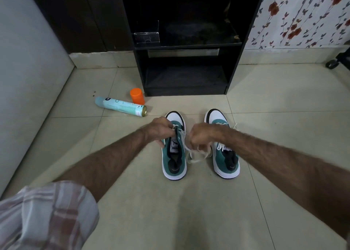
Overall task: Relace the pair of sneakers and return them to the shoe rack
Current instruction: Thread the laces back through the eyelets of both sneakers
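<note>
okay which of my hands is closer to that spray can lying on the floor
Left. Your left hand grips the lace at the left sneaker, just right of the spray can. Your right hand holds lace between the sneakers, farther right.

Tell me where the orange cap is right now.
In the head view the orange cap stands on the floor tiles left of the shoe rack's base, just behind the spray can lying on its side, beyond the left sneaker.

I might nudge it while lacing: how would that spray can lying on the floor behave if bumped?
The spray can lies on its side on smooth tile, so it would probably roll. Only the orange cap nearby might stop it.
</note>
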